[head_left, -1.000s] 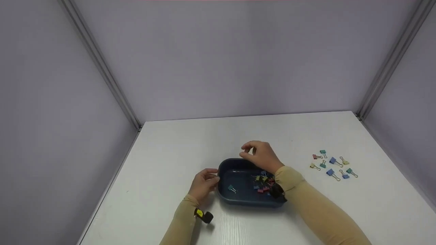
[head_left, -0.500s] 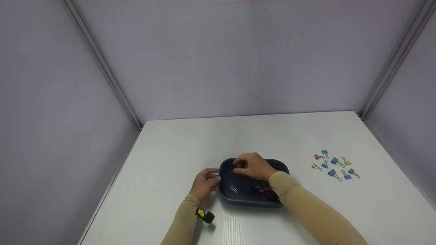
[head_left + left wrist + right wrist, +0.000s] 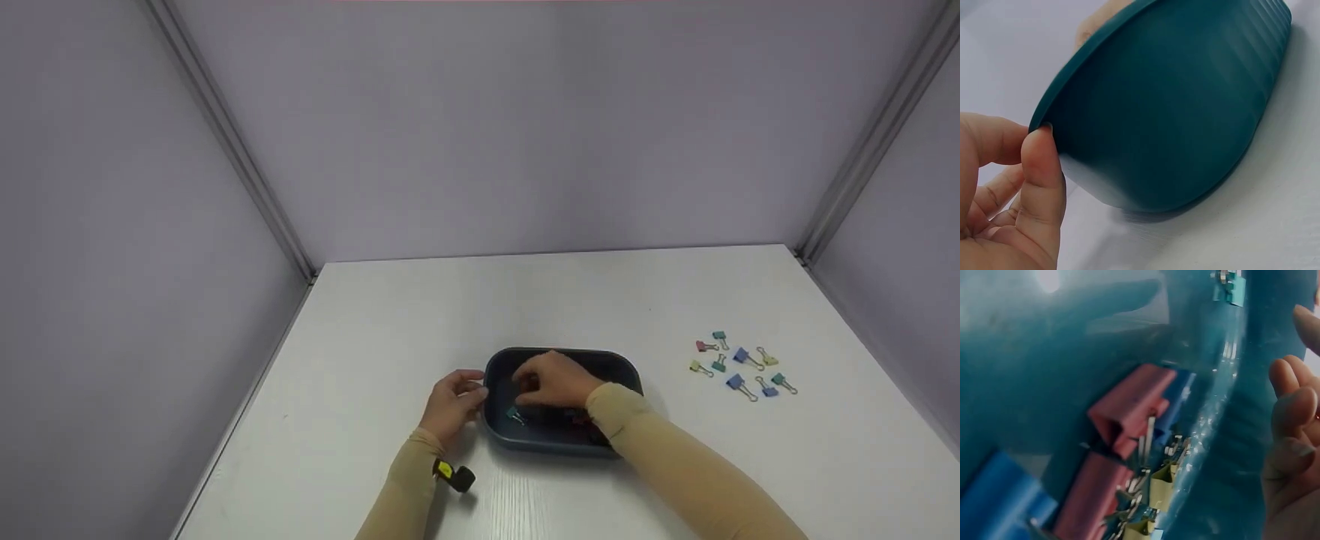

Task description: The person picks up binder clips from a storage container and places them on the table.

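Observation:
A dark blue-green bin holds several binder clips. The left hand pinches its left rim; in the left wrist view the thumb and index finger of that hand meet at the rim of the bin. Over the bin's interior, the right hand has its fingers bent, with thumb and fingertips apart and no clip visible between them. Just below its fingertips lies a teal clip. In the right wrist view, red clips, a blue clip and yellow clips lie grouped, apart from the right hand.
On the white table, right of the bin, several loose clips lie spread out, among them a blue clip, a red clip and a yellow clip. Grey panels stand behind and at both sides.
From above the bin's back rim, the right hand has come down and toward the person into the bin's area. The left hand keeps its grip on the rim.

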A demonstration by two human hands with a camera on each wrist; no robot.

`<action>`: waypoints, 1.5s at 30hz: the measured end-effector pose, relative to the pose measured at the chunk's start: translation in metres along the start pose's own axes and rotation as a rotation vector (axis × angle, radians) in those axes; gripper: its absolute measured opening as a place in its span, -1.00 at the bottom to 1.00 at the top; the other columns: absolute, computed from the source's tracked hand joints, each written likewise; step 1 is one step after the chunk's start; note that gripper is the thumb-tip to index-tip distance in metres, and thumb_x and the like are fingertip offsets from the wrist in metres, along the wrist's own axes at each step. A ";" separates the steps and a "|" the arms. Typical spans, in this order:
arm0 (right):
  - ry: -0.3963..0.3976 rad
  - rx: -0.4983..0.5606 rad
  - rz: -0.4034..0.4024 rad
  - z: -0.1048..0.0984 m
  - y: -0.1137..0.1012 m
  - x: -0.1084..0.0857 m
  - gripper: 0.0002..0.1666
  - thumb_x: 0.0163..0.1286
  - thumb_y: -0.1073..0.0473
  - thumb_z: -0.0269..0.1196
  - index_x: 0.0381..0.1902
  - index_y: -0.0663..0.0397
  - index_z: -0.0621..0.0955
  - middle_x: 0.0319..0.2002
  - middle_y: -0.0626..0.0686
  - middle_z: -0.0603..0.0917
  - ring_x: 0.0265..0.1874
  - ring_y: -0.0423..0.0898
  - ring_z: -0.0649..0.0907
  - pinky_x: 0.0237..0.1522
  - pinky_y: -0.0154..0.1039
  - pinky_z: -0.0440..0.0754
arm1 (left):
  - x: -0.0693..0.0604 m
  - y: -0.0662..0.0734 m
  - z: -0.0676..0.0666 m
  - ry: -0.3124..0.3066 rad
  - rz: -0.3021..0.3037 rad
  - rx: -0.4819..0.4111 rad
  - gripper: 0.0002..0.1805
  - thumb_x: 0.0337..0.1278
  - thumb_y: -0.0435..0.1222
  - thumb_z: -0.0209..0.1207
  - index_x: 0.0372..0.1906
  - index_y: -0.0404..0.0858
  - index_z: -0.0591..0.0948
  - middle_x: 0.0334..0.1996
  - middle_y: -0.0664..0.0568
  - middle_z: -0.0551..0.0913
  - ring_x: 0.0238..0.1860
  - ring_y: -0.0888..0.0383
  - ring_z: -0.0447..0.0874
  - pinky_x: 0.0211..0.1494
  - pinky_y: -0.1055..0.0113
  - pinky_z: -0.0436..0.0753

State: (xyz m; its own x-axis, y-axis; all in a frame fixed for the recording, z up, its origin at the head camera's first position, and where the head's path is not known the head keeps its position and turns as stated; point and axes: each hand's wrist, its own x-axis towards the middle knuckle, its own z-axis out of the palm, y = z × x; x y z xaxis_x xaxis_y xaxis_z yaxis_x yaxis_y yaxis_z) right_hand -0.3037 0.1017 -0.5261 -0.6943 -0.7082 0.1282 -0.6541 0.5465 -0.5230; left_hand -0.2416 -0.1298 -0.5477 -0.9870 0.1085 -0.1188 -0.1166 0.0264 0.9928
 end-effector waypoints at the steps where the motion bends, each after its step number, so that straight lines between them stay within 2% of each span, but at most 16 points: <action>1: -0.010 -0.002 0.002 0.000 0.000 0.000 -0.58 0.10 -0.07 0.45 -0.13 0.02 0.72 -0.33 -0.18 0.70 -0.37 -0.31 0.62 -0.24 -0.32 0.60 | 0.000 0.000 0.001 0.006 0.003 0.003 -0.57 0.17 -0.32 0.26 0.13 -0.34 0.50 -0.21 -0.11 0.59 -0.37 0.14 0.56 -0.37 0.32 0.56; 6: -0.045 -0.015 0.016 0.002 -0.001 0.000 -0.55 0.05 -0.08 0.47 -0.13 0.02 0.72 -0.29 -0.17 0.70 -0.33 -0.29 0.62 -0.21 -0.29 0.60 | 0.001 0.000 0.001 0.018 0.017 0.028 -0.60 0.16 -0.31 0.27 0.10 -0.30 0.52 -0.20 -0.12 0.60 -0.37 0.14 0.59 -0.37 0.33 0.59; 12: -0.112 -0.005 0.047 0.006 0.000 0.001 -0.54 -0.01 -0.09 0.50 -0.16 -0.05 0.72 -0.36 -0.20 0.67 -0.38 -0.28 0.60 -0.26 -0.30 0.59 | 0.001 0.000 0.001 0.021 0.013 0.039 -0.63 0.17 -0.32 0.25 0.09 -0.29 0.53 -0.20 -0.12 0.61 -0.37 0.12 0.60 -0.36 0.31 0.60; 19: -0.157 -0.050 0.016 0.013 0.000 0.003 -0.50 -0.08 -0.13 0.52 -0.18 -0.04 0.72 -0.38 -0.21 0.65 -0.41 -0.29 0.58 -0.30 -0.32 0.57 | -0.001 -0.001 0.001 0.027 -0.003 0.037 -0.62 0.18 -0.31 0.25 0.10 -0.28 0.52 -0.18 -0.13 0.61 -0.33 0.10 0.60 -0.32 0.28 0.60; 25: -0.167 -0.111 -0.033 0.020 -0.005 0.009 -0.54 -0.08 -0.14 0.51 -0.26 -0.03 0.72 -0.44 -0.21 0.61 -0.46 -0.29 0.55 -0.36 -0.35 0.54 | -0.001 -0.001 -0.001 0.030 0.001 0.040 -0.62 0.18 -0.29 0.26 0.09 -0.27 0.53 -0.18 -0.12 0.61 -0.33 0.10 0.59 -0.33 0.29 0.60; 29: -0.168 -0.130 -0.038 0.024 -0.007 0.011 -0.59 -0.06 -0.14 0.50 -0.31 -0.05 0.71 -0.48 -0.22 0.58 -0.50 -0.30 0.54 -0.42 -0.38 0.52 | 0.000 -0.003 0.000 0.024 -0.001 0.018 -0.62 0.16 -0.30 0.27 0.07 -0.29 0.53 -0.20 -0.12 0.60 -0.34 0.11 0.58 -0.34 0.30 0.59; 33: -0.166 -0.127 -0.050 0.025 -0.009 0.013 -0.61 -0.06 -0.14 0.51 -0.35 -0.06 0.70 -0.50 -0.22 0.58 -0.52 -0.30 0.54 -0.45 -0.38 0.51 | 0.000 -0.005 0.000 0.026 0.014 0.032 -0.63 0.17 -0.29 0.26 0.07 -0.30 0.53 -0.23 -0.10 0.60 -0.35 0.12 0.58 -0.36 0.31 0.58; 37: -0.161 -0.119 -0.028 0.024 -0.009 0.012 -0.59 -0.06 -0.16 0.51 -0.34 -0.07 0.70 -0.48 -0.23 0.58 -0.50 -0.31 0.54 -0.43 -0.37 0.53 | -0.001 -0.005 0.000 0.014 0.021 0.019 -0.62 0.18 -0.30 0.25 0.09 -0.32 0.52 -0.23 -0.09 0.59 -0.37 0.13 0.59 -0.37 0.32 0.58; 40: -0.166 -0.124 -0.004 0.025 -0.007 0.012 -0.62 -0.04 -0.16 0.49 -0.37 -0.09 0.68 -0.51 -0.24 0.57 -0.54 -0.30 0.53 -0.46 -0.36 0.51 | -0.003 -0.002 0.000 0.000 0.015 0.002 -0.61 0.19 -0.34 0.23 0.10 -0.36 0.50 -0.24 -0.10 0.60 -0.39 0.14 0.59 -0.39 0.33 0.57; 45: -0.179 -0.127 -0.004 0.023 -0.007 0.013 -0.76 0.04 -0.09 0.44 -0.48 -0.13 0.63 -0.60 -0.25 0.54 -0.63 -0.31 0.51 -0.55 -0.38 0.48 | -0.013 0.017 0.002 -0.010 0.023 0.001 -0.62 0.19 -0.39 0.20 0.10 -0.44 0.49 -0.25 -0.11 0.60 -0.41 0.15 0.58 -0.39 0.33 0.57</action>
State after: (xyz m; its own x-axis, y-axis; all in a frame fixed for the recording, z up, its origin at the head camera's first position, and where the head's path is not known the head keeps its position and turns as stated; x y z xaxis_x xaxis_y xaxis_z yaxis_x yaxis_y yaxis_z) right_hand -0.3008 0.0785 -0.5406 -0.6349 -0.7721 -0.0277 -0.6968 0.5877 -0.4112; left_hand -0.2308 -0.1290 -0.5292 -0.9882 0.1191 -0.0965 -0.0942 0.0250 0.9952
